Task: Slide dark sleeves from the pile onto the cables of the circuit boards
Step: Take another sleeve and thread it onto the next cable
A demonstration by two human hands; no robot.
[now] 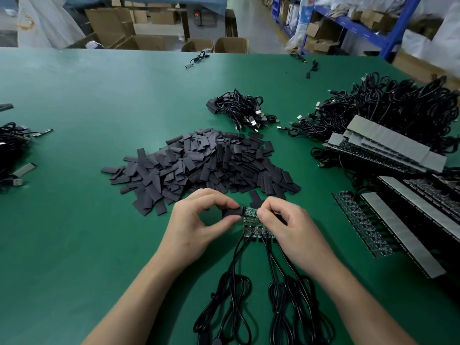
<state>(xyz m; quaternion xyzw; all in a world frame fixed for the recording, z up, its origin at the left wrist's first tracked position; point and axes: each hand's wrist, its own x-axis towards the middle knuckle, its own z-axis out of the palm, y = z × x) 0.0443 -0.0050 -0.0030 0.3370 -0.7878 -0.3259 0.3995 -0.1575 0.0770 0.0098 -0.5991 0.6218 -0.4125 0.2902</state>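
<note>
A big pile of flat dark sleeves lies in the middle of the green table. In front of it, my left hand pinches one dark sleeve between thumb and fingers. The sleeve's open end meets the tip of a small green circuit board. My right hand pinches that board from the right. Under both hands lies a short row of joined boards. Their black cables run toward me in coiled bundles.
Strips of joined boards with grey backing and tangled black USB cables fill the right side. A smaller cable bundle lies behind the sleeve pile. More cables sit at the left edge. Cardboard boxes and shelves stand beyond the table.
</note>
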